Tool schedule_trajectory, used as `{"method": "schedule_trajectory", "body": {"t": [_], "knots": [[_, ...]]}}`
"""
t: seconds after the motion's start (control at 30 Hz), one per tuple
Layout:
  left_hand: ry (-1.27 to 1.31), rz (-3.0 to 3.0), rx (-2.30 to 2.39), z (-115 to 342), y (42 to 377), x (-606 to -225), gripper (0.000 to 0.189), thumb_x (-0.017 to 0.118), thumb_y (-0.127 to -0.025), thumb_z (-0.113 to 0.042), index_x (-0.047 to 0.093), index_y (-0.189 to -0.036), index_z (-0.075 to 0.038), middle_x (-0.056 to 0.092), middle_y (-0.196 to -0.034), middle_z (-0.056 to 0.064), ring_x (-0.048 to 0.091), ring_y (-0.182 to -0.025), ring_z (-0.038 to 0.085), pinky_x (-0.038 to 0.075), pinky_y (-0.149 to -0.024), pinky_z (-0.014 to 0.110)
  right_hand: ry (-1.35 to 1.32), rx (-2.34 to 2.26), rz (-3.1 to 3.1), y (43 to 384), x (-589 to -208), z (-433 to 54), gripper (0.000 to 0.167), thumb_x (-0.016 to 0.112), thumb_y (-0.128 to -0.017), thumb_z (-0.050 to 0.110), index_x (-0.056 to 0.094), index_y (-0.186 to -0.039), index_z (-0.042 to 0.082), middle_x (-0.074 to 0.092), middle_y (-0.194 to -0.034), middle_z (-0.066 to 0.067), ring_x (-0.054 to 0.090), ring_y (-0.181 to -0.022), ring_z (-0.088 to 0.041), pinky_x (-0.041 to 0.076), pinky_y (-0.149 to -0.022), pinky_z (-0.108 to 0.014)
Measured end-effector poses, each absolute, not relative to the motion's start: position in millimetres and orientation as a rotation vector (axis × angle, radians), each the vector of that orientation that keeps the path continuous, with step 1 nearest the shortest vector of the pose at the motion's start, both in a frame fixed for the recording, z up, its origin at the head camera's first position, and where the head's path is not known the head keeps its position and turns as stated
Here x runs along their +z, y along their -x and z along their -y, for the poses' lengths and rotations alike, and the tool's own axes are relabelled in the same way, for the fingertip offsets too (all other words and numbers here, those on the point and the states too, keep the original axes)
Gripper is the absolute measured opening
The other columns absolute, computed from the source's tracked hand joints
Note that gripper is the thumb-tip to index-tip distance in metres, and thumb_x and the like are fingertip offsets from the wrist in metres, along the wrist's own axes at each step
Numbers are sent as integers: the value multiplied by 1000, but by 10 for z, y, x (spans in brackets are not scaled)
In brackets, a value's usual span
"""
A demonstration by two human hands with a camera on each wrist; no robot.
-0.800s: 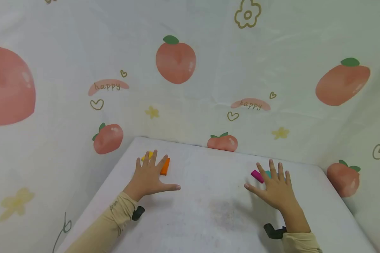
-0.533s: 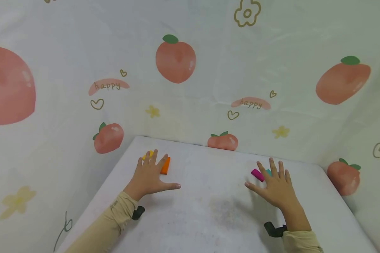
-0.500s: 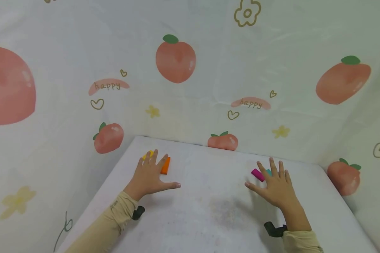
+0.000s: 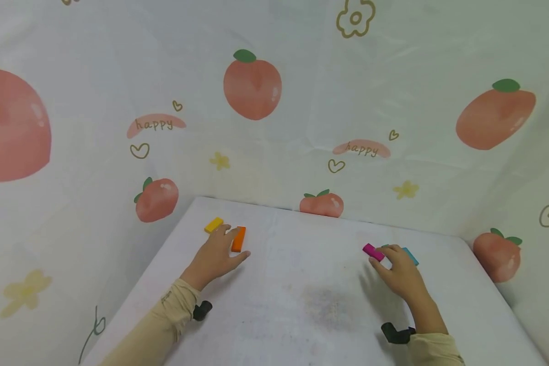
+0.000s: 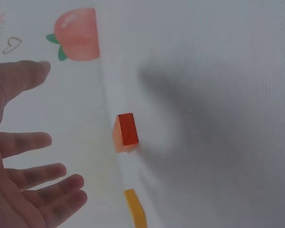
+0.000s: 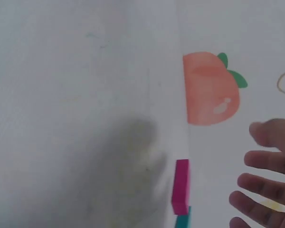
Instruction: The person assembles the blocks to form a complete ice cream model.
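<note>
Left hand hovers relaxed by orange block near table's far-left corner, right hand likewise by magenta block toward far-right corner.

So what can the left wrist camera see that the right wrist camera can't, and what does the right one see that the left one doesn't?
Only the left wrist view shows the orange block, the yellow block and the left fingers.

Only the right wrist view shows the pink block, a bit of the teal block and the right fingers.

Both show the white table, a printed peach with green leaves, and a drawn heart, which is cut off at the edge in the right wrist view.
</note>
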State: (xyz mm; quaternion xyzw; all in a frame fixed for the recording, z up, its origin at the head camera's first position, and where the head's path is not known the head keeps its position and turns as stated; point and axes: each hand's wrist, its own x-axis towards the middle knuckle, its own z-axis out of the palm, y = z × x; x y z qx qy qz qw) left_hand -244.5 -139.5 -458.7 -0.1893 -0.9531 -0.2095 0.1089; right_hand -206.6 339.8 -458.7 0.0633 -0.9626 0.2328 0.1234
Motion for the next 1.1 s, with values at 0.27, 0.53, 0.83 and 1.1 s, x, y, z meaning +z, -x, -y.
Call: {"method": "schedule_trajectory", "body": {"t": [0.27,0.53,0.83,1.1], "knots": [[524,2771,-763,1363,2638,-4719,54,82,-93,-23,65,-131,12,65,-117,25,61,-96,30,59,-89,44,-134,735,2786,2189,-4744,-3487,30,71,-100,14,72,-124,-4,66,-124,-29,65,-110,-45,57,-88,-62],[421,2872,-805,1307,2826,-4832,40,80,-92,-13,69,-123,10,63,-100,18,56,-82,23,54,-76,36,-63,693,2864,2352,-4789,-3491,30,69,-98,10,71,-121,-8,65,-121,-34,66,-108,-50,55,-93,-67],[379,2895,-771,1259,2886,-4838,28,81,-90,-7,72,-111,8,62,-91,14,55,-80,24,54,-76,38,-7,711,2916,2414,-4807,-3510,32,67,-98,9,69,-123,-11,63,-122,-35,64,-114,-53,52,-99,-68],[367,2912,-820,1263,2933,-4875,21,77,-91,-4,71,-106,9,59,-89,13,52,-81,24,49,-75,37,-30,704,2920,2484,-4850,-3548,29,68,-96,8,71,-117,-12,66,-115,-32,65,-108,-49,54,-96,-66]]}}
